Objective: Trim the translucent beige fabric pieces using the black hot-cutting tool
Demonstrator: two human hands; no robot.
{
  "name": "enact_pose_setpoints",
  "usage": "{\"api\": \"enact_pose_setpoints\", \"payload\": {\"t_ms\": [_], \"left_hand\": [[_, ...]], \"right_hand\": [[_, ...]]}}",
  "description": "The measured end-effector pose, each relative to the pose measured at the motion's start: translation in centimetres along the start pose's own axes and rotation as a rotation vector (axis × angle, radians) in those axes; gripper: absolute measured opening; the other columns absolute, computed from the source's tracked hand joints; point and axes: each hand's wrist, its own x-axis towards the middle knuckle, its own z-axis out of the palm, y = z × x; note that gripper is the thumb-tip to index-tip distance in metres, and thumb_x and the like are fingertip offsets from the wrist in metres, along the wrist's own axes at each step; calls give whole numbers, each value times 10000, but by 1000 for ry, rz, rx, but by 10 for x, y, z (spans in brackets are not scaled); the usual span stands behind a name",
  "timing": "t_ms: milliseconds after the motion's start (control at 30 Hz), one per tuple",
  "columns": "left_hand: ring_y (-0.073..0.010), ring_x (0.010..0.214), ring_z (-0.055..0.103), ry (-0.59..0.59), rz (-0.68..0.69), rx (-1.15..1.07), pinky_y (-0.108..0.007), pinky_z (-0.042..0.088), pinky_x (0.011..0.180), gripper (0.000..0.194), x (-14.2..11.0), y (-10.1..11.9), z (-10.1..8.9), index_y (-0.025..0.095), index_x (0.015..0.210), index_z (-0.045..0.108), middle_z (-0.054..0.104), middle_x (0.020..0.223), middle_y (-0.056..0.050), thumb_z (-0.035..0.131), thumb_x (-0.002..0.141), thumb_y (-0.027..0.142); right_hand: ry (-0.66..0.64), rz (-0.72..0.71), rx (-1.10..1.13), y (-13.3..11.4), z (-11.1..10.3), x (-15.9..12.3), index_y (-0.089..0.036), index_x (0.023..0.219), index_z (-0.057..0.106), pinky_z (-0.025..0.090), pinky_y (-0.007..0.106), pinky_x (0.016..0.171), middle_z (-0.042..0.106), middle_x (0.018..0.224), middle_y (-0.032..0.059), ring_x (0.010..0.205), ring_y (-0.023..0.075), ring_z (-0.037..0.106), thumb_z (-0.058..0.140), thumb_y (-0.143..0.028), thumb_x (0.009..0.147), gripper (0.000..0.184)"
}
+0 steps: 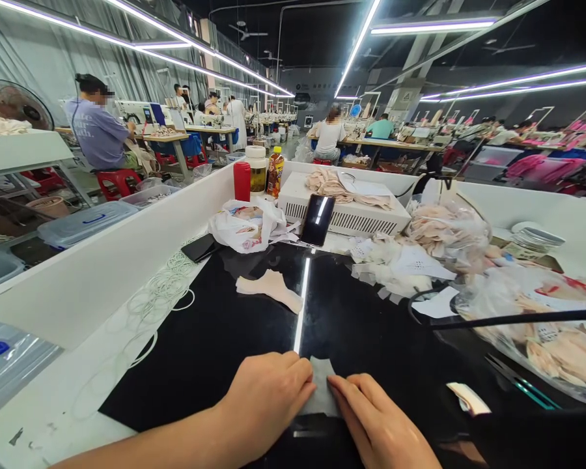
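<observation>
Bottom centre, left hand (272,396) curled nearly closed, right hand (379,420) bunched narrow, both pinching opposite edges of a thin grey-white roughly rectangular fabric-like piece (321,378).

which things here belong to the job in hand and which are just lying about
Likely the job:
pale grey piece, held by left hand and right hand
black surface beneath
beige piece beyond

Apparently just lying about:
phone
yellow-capped bottle
red container
white-lidded jar
</observation>
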Motion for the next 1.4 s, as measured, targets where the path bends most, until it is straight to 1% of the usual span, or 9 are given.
{"api": "enact_pose_setpoints", "payload": {"t_ms": [267,533,800,933,1033,1133,1200,1333,1400], "left_hand": [[-169,657,655,-28,-23,11,-292,336,560,240,-1,1,0,188,877,628,690,807,-2,564,1072,311],[-169,686,658,-51,-60,36,-287,413,589,152,-1,2,2,212,908,620,676,838,35,595,1049,263],[-156,672,661,-53,-50,69,-277,426,575,137,0,4,-4,211,903,619,671,838,39,643,1028,260],[-144,637,648,4,-38,84,-268,419,541,131,-1,2,-3,209,900,614,649,812,42,640,1025,239],[-157,610,613,127,47,192,-285,432,531,185,-2,1,1,199,855,592,613,770,24,577,1039,200],[-180,665,606,222,233,309,-314,496,607,226,-4,1,5,178,845,591,597,759,1,492,1039,117],[-183,754,641,240,324,285,-326,550,717,209,-4,2,8,155,913,621,639,821,-16,470,1040,87],[-171,1032,692,291,412,158,-309,537,1026,186,-4,6,15,109,1078,652,722,1039,-49,466,1074,114],[-165,1126,686,331,427,154,-298,503,1100,210,-3,7,18,92,1103,659,736,1114,-57,455,1094,140]], "right_hand": [[-3,-57,-70,1,0,1,-217,1365,600,618,174,774,697,1017,83,858,143,760,271,-278,1134,407],[150,3,-140,-8,11,2,-236,1256,646,609,177,637,678,921,51,734,132,736,219,-324,1143,450],[107,-123,-214,4,12,-1,-190,1325,596,630,174,676,711,982,74,805,142,773,299,-231,1130,358],[198,-127,-260,-4,11,4,-186,1232,622,620,186,605,704,901,59,711,144,764,271,-245,1138,367],[229,-143,-284,-10,10,8,-172,1211,620,612,196,578,688,866,49,676,144,755,272,-227,1136,360],[233,-149,-286,-11,9,10,-152,1210,616,602,204,545,677,846,45,651,144,744,272,-208,1132,357],[239,-149,-283,-11,9,10,-148,1191,620,609,213,553,675,834,45,644,146,741,256,-204,1131,373],[245,-158,-286,-12,8,11,-159,1187,622,615,211,564,681,825,44,646,145,744,232,-228,1137,399],[263,-161,-298,-13,8,11,-163,1195,618,608,206,544,684,823,42,637,142,743,222,-233,1138,406]]}}
